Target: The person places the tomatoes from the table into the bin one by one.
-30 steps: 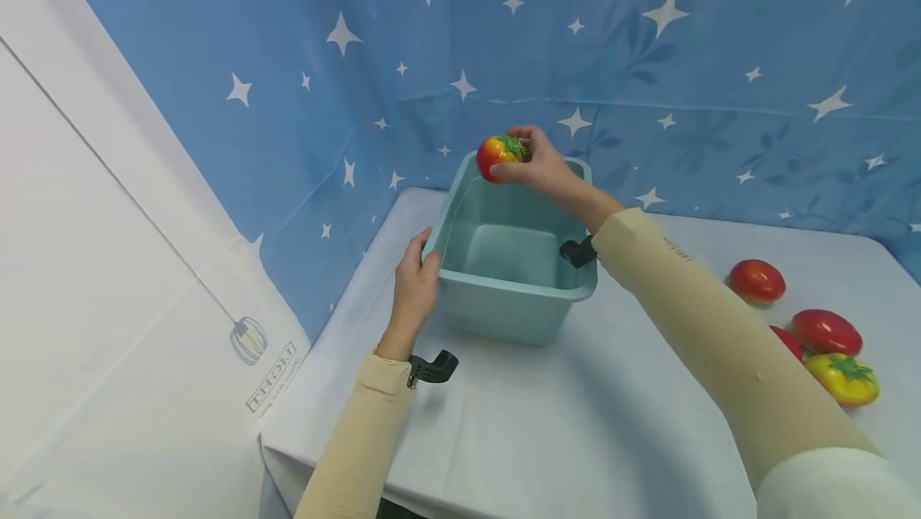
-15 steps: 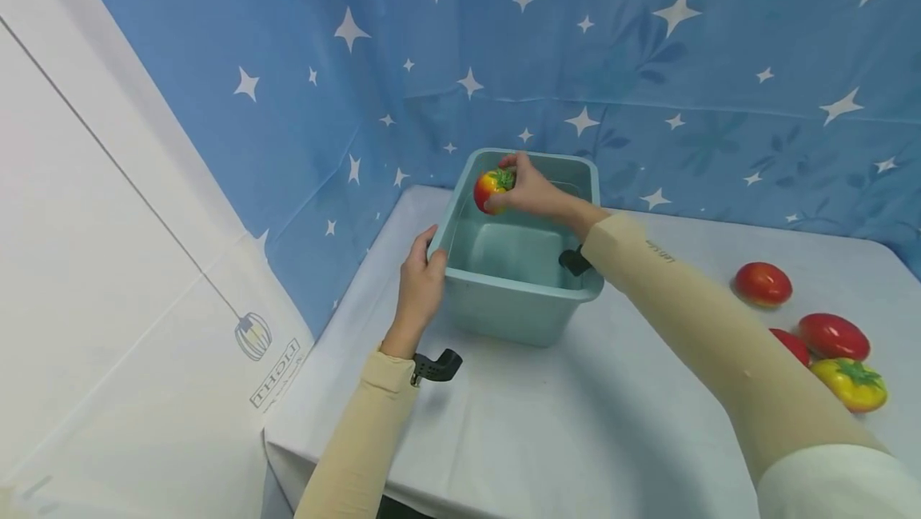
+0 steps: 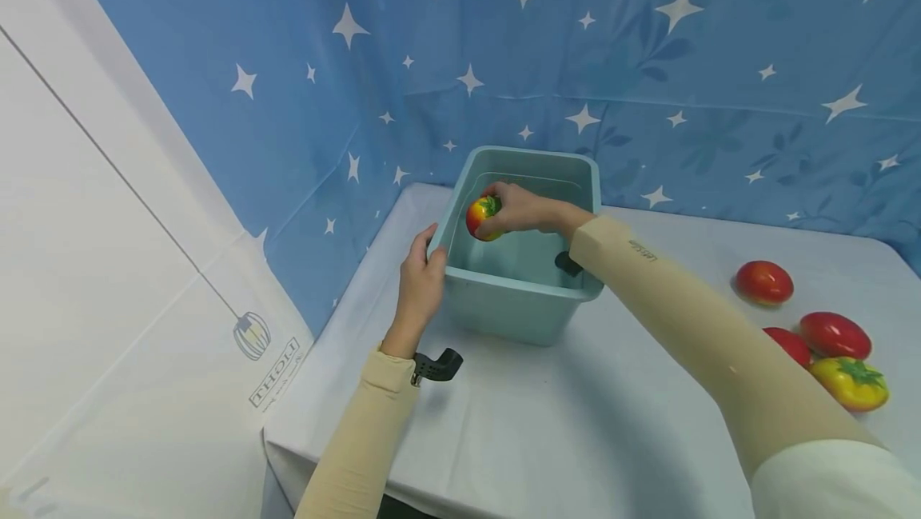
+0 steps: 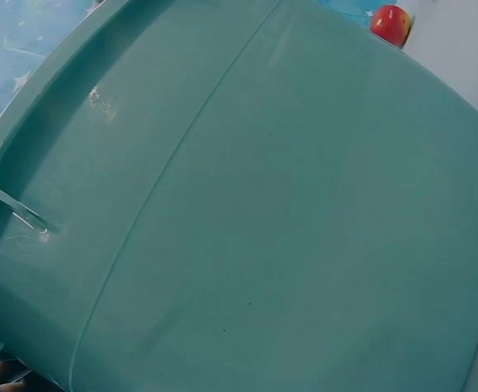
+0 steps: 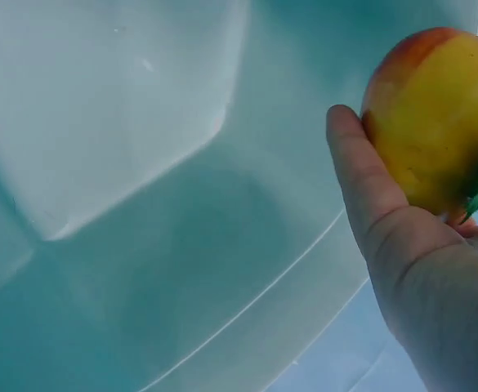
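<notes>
My right hand [image 3: 514,209] grips a red-and-yellow tomato [image 3: 484,219] with a green leafy top, held inside the blue-green plastic bin [image 3: 521,289], below its rim. In the right wrist view, the thumb [image 5: 369,175] presses against the yellow side of the tomato [image 5: 431,114], above the bin's pale floor. At the bin's left side, my left hand [image 3: 420,283] grips the rim near the front corner, its thumb on top and fingers outside. The bin's outer wall [image 4: 263,196] fills most of the left wrist view.
On the white-covered table [image 3: 532,423], right of the bin, lie a red oval fruit [image 3: 764,283], another red one [image 3: 835,335], a partly hidden red one [image 3: 789,345] and a yellow fruit with a green top [image 3: 851,383]. A blue starry curtain [image 3: 504,39] hangs behind.
My right hand has lowered the tomato from above the bin's far rim down into the bin, shifting slightly left. My left hand has stayed on the rim.
</notes>
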Demonstrator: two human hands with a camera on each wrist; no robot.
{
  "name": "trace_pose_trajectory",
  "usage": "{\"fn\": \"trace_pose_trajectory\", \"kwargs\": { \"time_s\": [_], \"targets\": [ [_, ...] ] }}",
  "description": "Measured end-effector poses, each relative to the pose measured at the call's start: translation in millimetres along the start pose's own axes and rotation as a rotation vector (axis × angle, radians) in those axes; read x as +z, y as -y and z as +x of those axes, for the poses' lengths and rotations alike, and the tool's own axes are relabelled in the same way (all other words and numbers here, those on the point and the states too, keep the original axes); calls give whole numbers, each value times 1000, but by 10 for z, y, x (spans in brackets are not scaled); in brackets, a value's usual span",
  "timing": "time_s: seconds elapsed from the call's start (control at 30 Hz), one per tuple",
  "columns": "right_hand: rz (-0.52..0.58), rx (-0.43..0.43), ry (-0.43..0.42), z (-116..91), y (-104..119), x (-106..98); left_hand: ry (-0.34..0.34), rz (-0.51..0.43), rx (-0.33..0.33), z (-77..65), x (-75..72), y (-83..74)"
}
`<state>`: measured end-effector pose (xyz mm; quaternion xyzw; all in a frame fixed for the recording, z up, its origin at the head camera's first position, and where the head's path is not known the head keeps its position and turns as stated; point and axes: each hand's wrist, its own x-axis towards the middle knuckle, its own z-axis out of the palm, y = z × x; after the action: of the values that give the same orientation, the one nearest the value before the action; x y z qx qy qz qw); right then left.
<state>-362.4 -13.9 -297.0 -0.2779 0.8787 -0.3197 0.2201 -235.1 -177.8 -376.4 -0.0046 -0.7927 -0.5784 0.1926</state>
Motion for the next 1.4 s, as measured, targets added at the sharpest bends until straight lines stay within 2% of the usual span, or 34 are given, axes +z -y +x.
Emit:
{"fn": "trace_pose_trajectory", "kwargs": {
  "time_s": [0.3,0.43,0.7,0.9,1.4],
  "targets": [
    [-181,41,80,90,67,114,-5,10,9,6,-9,4],
    [-216,41,90,124,51,136,-4,12,12,1,-5,6],
    [-255,29,74,91,48,106,3,15,14,-10,6,-7],
    [-281,25,29,35,55,35,8,19,10,-13,-13,9],
    [57,-89,-136,-438,41,-552,-13,15,-5,-44,27,-23]
  ]
}}
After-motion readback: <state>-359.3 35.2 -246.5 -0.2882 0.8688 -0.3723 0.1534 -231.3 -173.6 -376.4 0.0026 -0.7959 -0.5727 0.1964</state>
